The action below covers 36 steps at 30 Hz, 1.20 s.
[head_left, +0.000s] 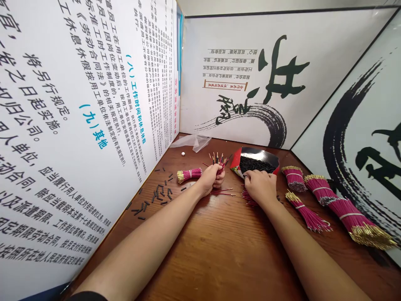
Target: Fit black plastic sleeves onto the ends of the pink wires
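Both forearms were bare from elbow to wrist, with no watch, ring or glove on the left hand (210, 179) or the right hand (260, 187); a dark edge by the left elbow was possibly a short black sleeve (86, 296)

Table boxed in by printed boards

A brown wooden table (219, 251) is enclosed by a text board (78, 125) at left and calligraphy boards (250, 83) behind and right; even light is cast.
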Each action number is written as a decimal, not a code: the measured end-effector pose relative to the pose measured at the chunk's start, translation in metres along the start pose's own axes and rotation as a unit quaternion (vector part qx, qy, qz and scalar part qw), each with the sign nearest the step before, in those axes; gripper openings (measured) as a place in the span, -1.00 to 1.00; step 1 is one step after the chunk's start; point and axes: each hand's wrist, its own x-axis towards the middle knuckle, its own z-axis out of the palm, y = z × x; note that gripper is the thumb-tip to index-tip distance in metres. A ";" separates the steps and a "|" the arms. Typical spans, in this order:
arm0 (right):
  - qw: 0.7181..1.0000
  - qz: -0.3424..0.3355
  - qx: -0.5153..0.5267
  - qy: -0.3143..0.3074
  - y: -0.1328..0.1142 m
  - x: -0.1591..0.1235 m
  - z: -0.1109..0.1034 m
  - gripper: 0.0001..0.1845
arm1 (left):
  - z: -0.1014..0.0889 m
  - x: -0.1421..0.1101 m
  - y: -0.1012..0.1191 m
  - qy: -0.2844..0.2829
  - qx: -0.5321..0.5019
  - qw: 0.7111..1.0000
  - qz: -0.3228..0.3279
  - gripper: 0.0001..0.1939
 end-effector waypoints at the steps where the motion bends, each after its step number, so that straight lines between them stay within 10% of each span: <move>1: 1.000 -0.003 -0.005 -0.002 0.000 0.000 0.000 -0.64 | 0.000 0.000 0.000 0.002 -0.002 1.000 -0.001 -0.84; 36: 0.998 -0.026 -0.031 -0.041 -0.002 0.001 -0.009 -0.72 | 0.001 0.000 -0.002 0.015 0.024 1.000 -0.003 -0.81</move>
